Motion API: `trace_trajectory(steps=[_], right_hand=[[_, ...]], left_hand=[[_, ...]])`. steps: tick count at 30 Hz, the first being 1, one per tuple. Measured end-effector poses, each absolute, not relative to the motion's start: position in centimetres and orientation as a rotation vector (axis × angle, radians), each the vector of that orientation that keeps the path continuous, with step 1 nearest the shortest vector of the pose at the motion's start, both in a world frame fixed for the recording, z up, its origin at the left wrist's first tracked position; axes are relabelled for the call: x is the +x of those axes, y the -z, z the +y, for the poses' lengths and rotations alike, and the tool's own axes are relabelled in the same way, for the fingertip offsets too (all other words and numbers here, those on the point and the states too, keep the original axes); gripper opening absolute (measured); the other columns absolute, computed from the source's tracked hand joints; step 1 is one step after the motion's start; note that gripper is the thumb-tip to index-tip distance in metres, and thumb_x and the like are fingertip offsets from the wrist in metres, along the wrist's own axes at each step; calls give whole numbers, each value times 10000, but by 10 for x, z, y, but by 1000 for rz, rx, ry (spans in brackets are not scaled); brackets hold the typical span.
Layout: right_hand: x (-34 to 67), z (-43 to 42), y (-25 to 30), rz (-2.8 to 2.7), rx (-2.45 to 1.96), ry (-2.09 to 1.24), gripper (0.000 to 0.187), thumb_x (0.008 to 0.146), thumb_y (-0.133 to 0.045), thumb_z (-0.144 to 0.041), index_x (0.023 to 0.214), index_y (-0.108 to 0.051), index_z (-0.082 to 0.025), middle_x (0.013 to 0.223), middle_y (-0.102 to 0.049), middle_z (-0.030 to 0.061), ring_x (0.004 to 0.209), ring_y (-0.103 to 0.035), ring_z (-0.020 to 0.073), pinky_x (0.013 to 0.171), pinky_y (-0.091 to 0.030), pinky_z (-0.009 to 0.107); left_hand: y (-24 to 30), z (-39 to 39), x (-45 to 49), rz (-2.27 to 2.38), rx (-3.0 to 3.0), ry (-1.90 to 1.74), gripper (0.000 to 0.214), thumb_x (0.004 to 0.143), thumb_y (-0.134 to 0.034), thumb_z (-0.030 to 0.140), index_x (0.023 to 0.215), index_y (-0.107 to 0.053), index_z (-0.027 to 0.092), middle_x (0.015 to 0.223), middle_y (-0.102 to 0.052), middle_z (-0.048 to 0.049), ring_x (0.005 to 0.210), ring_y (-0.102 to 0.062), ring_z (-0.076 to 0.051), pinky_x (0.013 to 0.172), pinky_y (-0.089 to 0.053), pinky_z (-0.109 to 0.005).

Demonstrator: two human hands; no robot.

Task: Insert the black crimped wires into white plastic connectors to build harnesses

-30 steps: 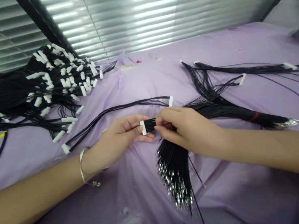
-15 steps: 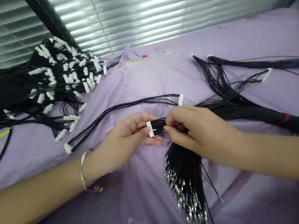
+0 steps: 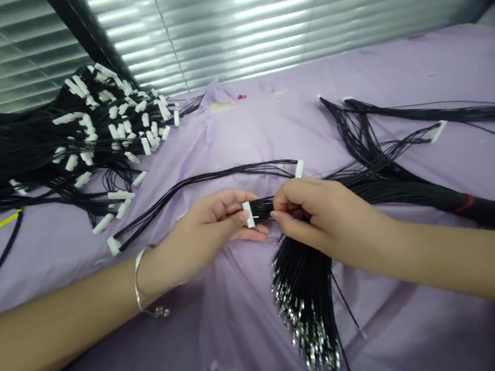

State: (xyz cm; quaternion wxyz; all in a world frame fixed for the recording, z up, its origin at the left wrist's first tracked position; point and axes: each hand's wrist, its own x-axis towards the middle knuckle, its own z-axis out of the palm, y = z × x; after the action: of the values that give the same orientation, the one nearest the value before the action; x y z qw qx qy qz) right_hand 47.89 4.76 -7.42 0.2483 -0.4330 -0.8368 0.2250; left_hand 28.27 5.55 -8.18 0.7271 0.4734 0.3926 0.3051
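Note:
My left hand (image 3: pixel 208 228) pinches a small white connector (image 3: pixel 248 214) between thumb and fingers at the middle of the purple cloth. Black wires run from the connector into my right hand (image 3: pixel 318 216), whose fingers are closed on those wires right beside it. Under my right hand a thick bundle of black wires (image 3: pixel 306 286) fans toward me, ending in several bare metal terminals (image 3: pixel 312 336). The same bundle runs off to the right, bound by a red band (image 3: pixel 465 203). A silver bracelet sits on my left wrist.
A big heap of finished black harnesses with white connectors (image 3: pixel 89 129) lies at the back left. One finished harness (image 3: pixel 202 181) lies just beyond my hands. More loose wires (image 3: pixel 384 128) spread at the right. Window blinds (image 3: pixel 282 15) stand behind the purple cloth (image 3: pixel 245 322).
The view shifted slightly; my hands stay together on the connector and wires, with only small finger movement at the connector.

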Motion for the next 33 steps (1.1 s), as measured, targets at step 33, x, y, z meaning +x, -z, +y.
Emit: trace_trajectory(steps=[33], right_hand=[[490,51,70,-2504,-578,45,175,892,-495,-118,833,-660,-118,844,-636,85,805,-557,174,720,-506,303]], left_hand=[[80,65,273,674,891,-499,260,760,-726,127,1014,-727,180,806,-746,-41,779,-713,-156,691,-594,-250]])
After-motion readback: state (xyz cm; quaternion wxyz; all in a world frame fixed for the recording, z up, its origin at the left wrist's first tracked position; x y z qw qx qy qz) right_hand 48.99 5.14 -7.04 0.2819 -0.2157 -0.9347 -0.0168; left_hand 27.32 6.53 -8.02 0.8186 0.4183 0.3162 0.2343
